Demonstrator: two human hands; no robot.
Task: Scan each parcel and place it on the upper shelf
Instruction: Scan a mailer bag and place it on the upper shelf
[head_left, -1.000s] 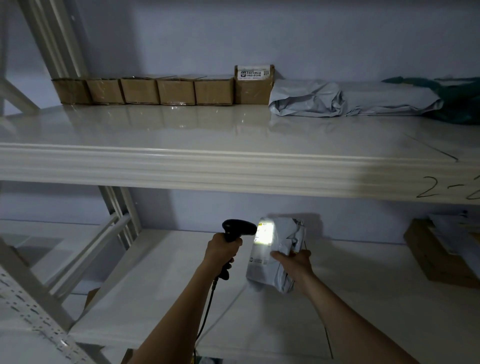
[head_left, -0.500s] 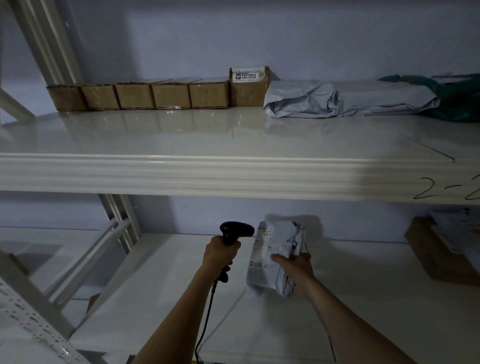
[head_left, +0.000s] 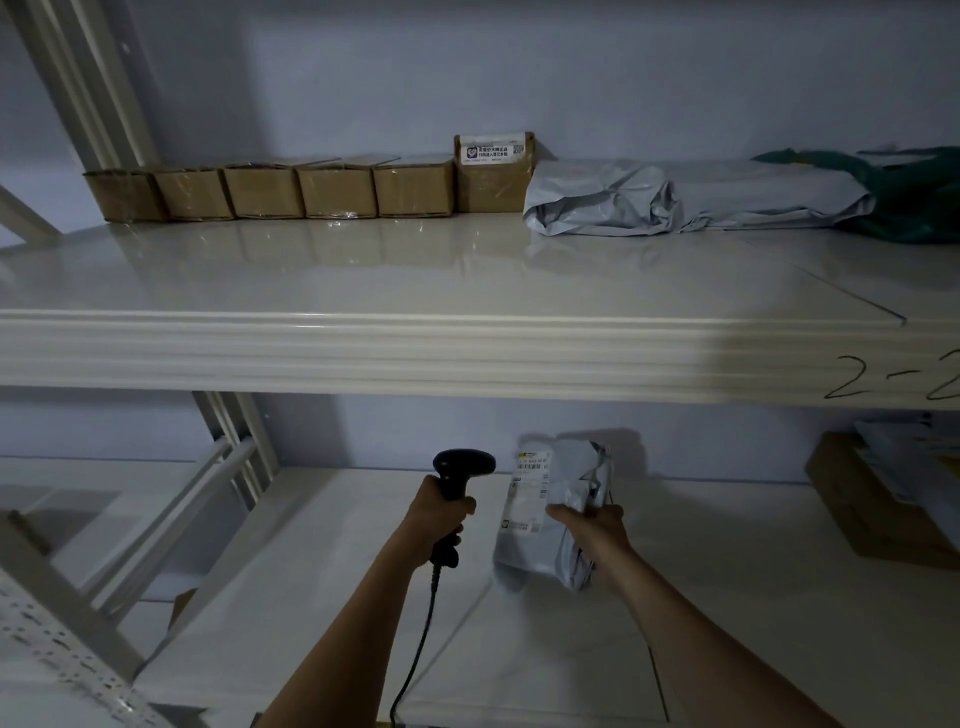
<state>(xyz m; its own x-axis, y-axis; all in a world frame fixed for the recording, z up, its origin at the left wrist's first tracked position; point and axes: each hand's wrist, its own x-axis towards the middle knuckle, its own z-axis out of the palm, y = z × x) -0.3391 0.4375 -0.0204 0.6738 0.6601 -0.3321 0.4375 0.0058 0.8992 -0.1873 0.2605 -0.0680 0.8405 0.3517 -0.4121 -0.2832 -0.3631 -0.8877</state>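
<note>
Your right hand (head_left: 589, 530) had its fingers (head_left: 563, 515) curled round the grey parcel (head_left: 545, 519), pinching its crumpled right side, so the bag stood on end with its long axis roughly upright and its white label (head_left: 530, 491) turned left. Your left hand (head_left: 439, 512) was clenched round the handle of the black scanner (head_left: 462, 470), whose head pointed right at that label from just beside it, not touching. Both sat above the lower shelf (head_left: 727, 597) and under the front lip of the upper shelf (head_left: 415, 343), which lay straight above your right hand; that hand was the nearer one for the lift, I'd judge. Up there, bare surface lay in front of the row of cardboard boxes (head_left: 301, 192) and the grey mailer bags (head_left: 649, 200). No scan light showed on the label, so you could not tell whether it had read. The label's print was too small to make out, your right thumb was hidden behind the bag, and the scanner's cable (head_left: 421, 639) ran out of the picture below.
</note>
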